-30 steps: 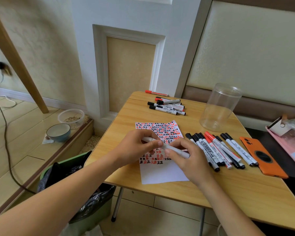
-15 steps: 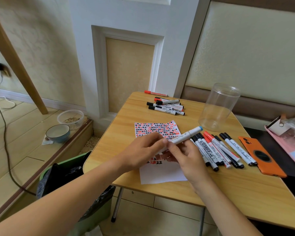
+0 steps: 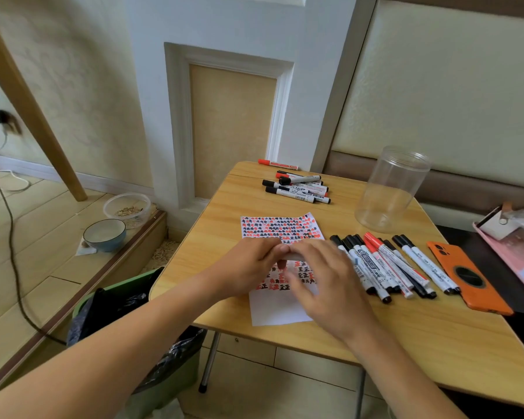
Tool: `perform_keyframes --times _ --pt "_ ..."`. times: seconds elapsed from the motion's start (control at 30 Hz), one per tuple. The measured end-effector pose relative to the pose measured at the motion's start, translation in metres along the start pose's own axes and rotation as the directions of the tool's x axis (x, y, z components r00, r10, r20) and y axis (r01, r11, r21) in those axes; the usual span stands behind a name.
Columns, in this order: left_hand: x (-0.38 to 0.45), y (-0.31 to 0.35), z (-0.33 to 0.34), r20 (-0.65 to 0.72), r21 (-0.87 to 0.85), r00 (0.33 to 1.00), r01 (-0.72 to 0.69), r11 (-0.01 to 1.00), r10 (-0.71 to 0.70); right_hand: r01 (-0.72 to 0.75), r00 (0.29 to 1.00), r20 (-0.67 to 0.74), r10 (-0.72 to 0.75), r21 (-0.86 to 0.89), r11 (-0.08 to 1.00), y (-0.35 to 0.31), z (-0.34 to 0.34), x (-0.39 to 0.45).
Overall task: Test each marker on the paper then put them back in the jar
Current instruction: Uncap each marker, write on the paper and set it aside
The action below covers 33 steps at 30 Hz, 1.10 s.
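Slim white marker (image 3: 288,256), smooth wooden table (image 3: 436,343)

We see a clear plastic jar (image 3: 389,190) standing upright and empty beside rows of black- and red-capped white markers (image 3: 384,267); a white paper sheet (image 3: 280,309) bears red and black marks; one marker, perhaps white, is mostly hidden.

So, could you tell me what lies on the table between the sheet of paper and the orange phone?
In the head view, a row of capped markers, black and red, lies side by side between the paper and the orange phone.
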State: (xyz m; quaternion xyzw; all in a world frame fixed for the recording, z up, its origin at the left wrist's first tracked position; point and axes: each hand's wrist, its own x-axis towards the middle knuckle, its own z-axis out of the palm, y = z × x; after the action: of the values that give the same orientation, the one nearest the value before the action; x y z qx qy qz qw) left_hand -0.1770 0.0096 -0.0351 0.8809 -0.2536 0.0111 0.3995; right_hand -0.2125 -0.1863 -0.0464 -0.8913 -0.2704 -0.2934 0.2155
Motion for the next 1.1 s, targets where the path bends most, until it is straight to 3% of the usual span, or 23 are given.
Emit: perform_keyframes --times 0.13,0.3,0.7,0.83,1.0,1.1 --pt "-0.002 -0.004 0.003 0.102 0.035 0.995 -0.009 0.999 0.005 0.064 0.998 0.012 -0.063 -0.121 0.991 0.0 0.009 -0.002" --pt "-0.004 -0.007 0.006 0.109 0.096 0.994 -0.021 0.995 0.011 0.123 0.992 0.053 -0.115 -0.193 0.973 0.006 0.01 0.001" --pt "0.002 -0.007 0.006 0.038 0.147 0.989 -0.144 0.979 0.14 0.016 0.991 0.131 0.005 -0.154 0.988 0.0 -0.003 0.007" --pt "0.002 -0.006 0.007 0.046 0.131 0.988 -0.153 0.979 0.148 0.021 0.986 0.167 0.011 -0.187 0.982 0.0 -0.005 0.005" --pt "0.004 -0.002 0.004 0.03 0.229 0.983 -0.181 0.956 0.179 -0.009 0.982 0.183 0.05 -0.219 0.976 0.004 -0.013 0.005" --pt "0.004 -0.001 0.006 0.014 0.177 0.988 -0.151 0.973 0.151 -0.033 0.98 0.187 0.074 -0.214 0.976 0.005 -0.015 0.005"
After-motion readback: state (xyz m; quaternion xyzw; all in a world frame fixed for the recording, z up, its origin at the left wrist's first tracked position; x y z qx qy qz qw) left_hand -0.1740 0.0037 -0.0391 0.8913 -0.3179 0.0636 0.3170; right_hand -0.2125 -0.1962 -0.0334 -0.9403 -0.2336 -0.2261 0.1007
